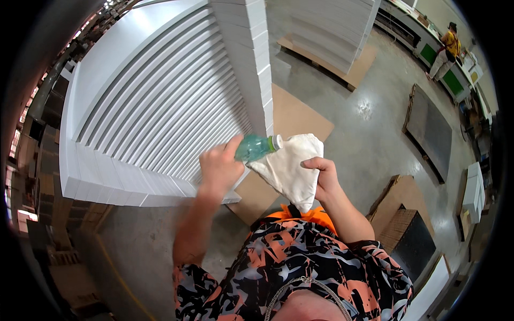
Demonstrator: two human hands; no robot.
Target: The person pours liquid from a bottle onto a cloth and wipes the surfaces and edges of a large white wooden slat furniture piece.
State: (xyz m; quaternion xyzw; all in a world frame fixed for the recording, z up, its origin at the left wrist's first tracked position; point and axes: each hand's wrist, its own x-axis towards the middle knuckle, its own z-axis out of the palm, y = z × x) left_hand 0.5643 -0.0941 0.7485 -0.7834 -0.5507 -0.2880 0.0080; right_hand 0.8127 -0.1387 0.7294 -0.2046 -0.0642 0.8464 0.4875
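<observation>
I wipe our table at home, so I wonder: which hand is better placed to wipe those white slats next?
Probably the right hand: it holds the folded white cloth. The left hand is nearer the white slats, but it's busy holding the green bottle.

"Is the green plastic bottle [252,148] fully visible?"
"No, the left hand [219,168] covers its lower end, and the left forearm [190,232] is smeared by blur."
"And the right hand [325,174]?"
"Its thumb shows, but the other fingers are hidden behind the white cloth [293,171]."
"What about the louvered panels [166,91]?"
"The top edge of the view cuts them off, and likewise the white stack [332,27] farther away. They also hide part of the cardboard sheet [302,109]."
"The co-worker [450,51]?"
"Too small to tell what's being handled."
</observation>
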